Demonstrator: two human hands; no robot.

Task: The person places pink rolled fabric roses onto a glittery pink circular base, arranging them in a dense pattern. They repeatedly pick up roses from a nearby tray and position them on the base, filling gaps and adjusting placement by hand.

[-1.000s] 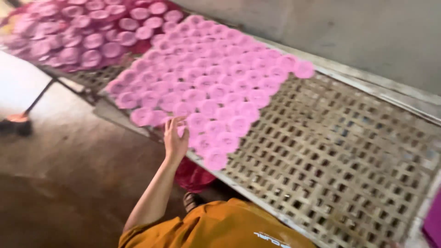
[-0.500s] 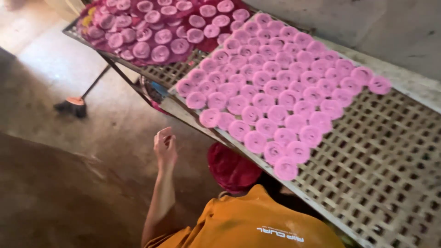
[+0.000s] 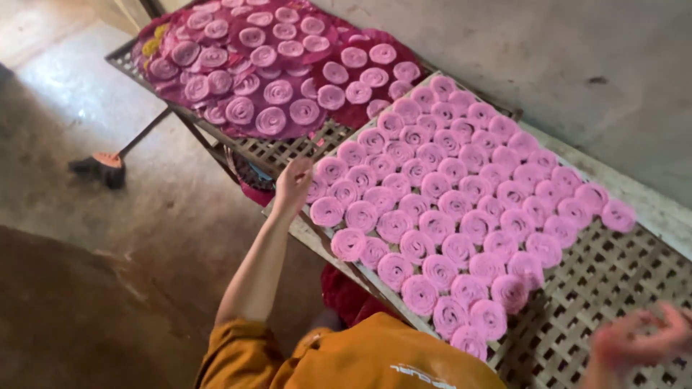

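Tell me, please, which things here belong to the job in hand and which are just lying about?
In hand: pink rolled discs; lattice tray under them; orange-sleeved person's hand at the discs' edge; blurred right hand.
Lying about: broom on the floor; darker discs farther along.

Spiral discs (image 3: 461, 216) are laid in close rows on a lattice tray (image 3: 613, 288). A second tray (image 3: 288, 148), also covered with discs, is set to its left. A broom (image 3: 108, 166) is lying on the floor (image 3: 144, 252) further left, beside that tray.
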